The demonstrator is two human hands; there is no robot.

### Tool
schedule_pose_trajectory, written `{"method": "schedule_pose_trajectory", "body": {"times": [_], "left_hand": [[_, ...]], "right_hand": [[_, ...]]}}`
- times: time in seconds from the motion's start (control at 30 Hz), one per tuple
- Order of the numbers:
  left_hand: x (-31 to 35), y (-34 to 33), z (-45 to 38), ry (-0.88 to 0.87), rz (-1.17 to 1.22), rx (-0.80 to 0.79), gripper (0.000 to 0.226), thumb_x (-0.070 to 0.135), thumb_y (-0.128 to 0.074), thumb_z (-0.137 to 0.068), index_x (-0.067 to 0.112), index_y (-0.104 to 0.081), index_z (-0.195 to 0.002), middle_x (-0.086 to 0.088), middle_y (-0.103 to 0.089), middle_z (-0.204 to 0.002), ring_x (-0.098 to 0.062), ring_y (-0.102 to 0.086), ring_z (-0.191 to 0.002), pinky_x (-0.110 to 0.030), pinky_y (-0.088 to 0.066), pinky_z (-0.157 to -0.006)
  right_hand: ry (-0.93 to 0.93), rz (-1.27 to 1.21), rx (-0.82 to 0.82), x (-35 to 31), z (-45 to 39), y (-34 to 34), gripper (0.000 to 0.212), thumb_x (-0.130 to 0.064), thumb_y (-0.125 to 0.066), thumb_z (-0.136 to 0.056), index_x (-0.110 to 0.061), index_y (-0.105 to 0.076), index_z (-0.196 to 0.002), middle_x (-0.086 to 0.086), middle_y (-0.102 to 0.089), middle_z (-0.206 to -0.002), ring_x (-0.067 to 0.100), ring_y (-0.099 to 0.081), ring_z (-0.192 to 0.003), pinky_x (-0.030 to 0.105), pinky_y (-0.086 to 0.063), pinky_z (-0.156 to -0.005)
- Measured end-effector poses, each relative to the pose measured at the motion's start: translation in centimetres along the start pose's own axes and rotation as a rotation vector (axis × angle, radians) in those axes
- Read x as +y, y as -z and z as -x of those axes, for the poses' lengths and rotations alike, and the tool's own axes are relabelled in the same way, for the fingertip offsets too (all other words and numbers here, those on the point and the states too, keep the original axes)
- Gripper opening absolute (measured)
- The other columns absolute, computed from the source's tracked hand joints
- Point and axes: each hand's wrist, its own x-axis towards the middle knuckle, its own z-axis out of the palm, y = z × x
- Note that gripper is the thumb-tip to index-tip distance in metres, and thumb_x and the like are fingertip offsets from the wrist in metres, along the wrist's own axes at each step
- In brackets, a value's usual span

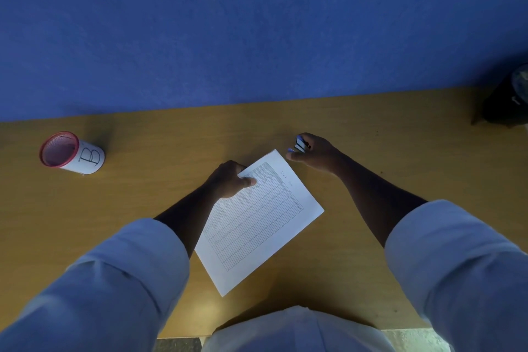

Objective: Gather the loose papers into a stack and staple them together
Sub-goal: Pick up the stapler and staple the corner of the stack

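Counter: carrying the stack of papers, lying askew at frame centre, left hand pinching its upper left edge in a closed grip. Right hand, just above the stack's top corner, is closing its grip on the small stapler; square the edges first. Sheet count is staying hidden; dark object cut off.

Wooden desk against blue wall. Centre: paper stack, printed grid uppermost, lying askew; left hand pinches its 11 o'clock corner. Right hand, at 1 o'clock from the stack, grips small blue-and-white stapler. Red-rimmed mesh cup marked "B" at 9 o'clock; dark object at 2 o'clock
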Motion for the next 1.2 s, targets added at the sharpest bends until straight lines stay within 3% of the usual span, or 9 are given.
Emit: {"method": "schedule_pose_trajectory", "body": {"times": [0.13,0.33,0.5,0.6,0.67,0.73,0.87,0.97,1.2], "left_hand": [[-0.2,0.0,0.0,0.002,-0.003,-0.010,0.042,0.034,-0.068,-0.091,0.008,-0.063,-0.122,-0.004,-0.070,-0.114,-0.010,-0.066,-0.075,-0.018,-0.048,-0.057],[-0.1,0.1,0.1,-0.007,0.005,-0.019,0.043,0.035,-0.068,-0.090,0.009,-0.064,-0.125,-0.005,-0.071,-0.113,-0.010,-0.065,-0.076,-0.020,-0.048,-0.059],[0.3,0.2,0.2,-0.008,-0.021,-0.014,0.041,0.031,-0.067,-0.092,0.004,-0.063,-0.123,-0.009,-0.070,-0.115,-0.009,-0.060,-0.071,-0.017,-0.044,-0.056],[0.3,0.2,0.2,-0.004,-0.033,-0.021,0.041,0.032,-0.067,-0.092,0.004,-0.062,-0.122,-0.010,-0.069,-0.118,-0.013,-0.061,-0.075,-0.016,-0.044,-0.056],[0.2,0.2,0.2,-0.005,-0.032,-0.027,0.042,0.033,-0.067,-0.092,0.005,-0.062,-0.123,-0.010,-0.068,-0.119,-0.014,-0.061,-0.076,-0.016,-0.045,-0.056],[0.2,0.2,0.2,-0.005,-0.030,-0.027,0.042,0.033,-0.067,-0.092,0.005,-0.062,-0.124,-0.010,-0.068,-0.119,-0.014,-0.061,-0.077,-0.017,-0.045,-0.056],[0.2,0.2,0.2,-0.004,-0.031,-0.028,0.043,0.033,-0.067,-0.092,0.006,-0.061,-0.125,-0.008,-0.068,-0.119,-0.013,-0.062,-0.076,-0.017,-0.046,-0.057],[0.2,0.2,0.1,0.006,-0.033,-0.032,0.044,0.034,-0.067,-0.092,0.006,-0.061,-0.124,-0.008,-0.068,-0.118,-0.012,-0.063,-0.075,-0.017,-0.046,-0.056],[0.3,0.0,0.1,0.019,-0.028,-0.033,0.042,0.034,-0.069,-0.090,0.006,-0.063,-0.121,-0.006,-0.070,-0.110,-0.009,-0.062,-0.070,-0.018,-0.045,-0.054]], "right_hand": [[-0.045,-0.125,-0.028,0.1,0.2,-0.1,0.049,-0.035,-0.070,-0.087,-0.020,-0.050,-0.130,0.001,-0.061,-0.100,0.011,-0.062,-0.072,0.023,-0.055,-0.060],[-0.008,0.006,-0.028,0.4,0.2,-0.2,0.066,-0.046,-0.068,-0.085,-0.025,-0.042,-0.143,-0.002,-0.059,-0.110,0.002,-0.057,-0.079,0.020,-0.046,-0.066],[-0.026,-0.112,-0.068,-0.1,0.3,-0.2,0.030,-0.044,-0.053,-0.095,-0.030,-0.057,-0.121,-0.009,-0.067,-0.092,0.008,-0.059,-0.073,0.023,-0.046,-0.065],[-0.025,-0.154,-0.077,-0.5,0.1,-0.4,0.029,-0.042,-0.038,-0.099,-0.027,-0.057,-0.114,-0.004,-0.067,-0.092,0.016,-0.057,-0.079,0.030,-0.046,-0.072],[-0.009,-0.167,-0.079,-0.5,0.2,-0.3,0.033,-0.043,-0.040,-0.100,-0.040,-0.053,-0.130,-0.006,-0.068,-0.096,0.015,-0.060,-0.085,0.030,-0.048,-0.078],[0.008,-0.186,-0.081,-0.7,0.5,-0.2,0.039,-0.040,-0.049,-0.099,-0.036,-0.051,-0.137,-0.009,-0.067,-0.100,0.011,-0.064,-0.090,0.026,-0.051,-0.079],[0.050,-0.153,-0.045,-0.7,0.7,-0.1,0.049,-0.035,-0.066,-0.091,-0.030,-0.053,-0.138,-0.008,-0.069,-0.103,0.007,-0.069,-0.086,0.027,-0.058,-0.077],[0.071,-0.071,-0.032,-0.5,0.7,0.1,0.061,-0.037,-0.072,-0.085,-0.026,-0.050,-0.140,-0.008,-0.062,-0.115,0.011,-0.064,-0.101,0.028,-0.053,-0.083],[0.127,0.043,-0.098,-0.5,0.0,-0.4,0.050,-0.035,-0.078,-0.079,-0.025,-0.064,-0.126,-0.009,-0.061,-0.117,0.010,-0.061,-0.104,0.019,-0.045,-0.070]]}}
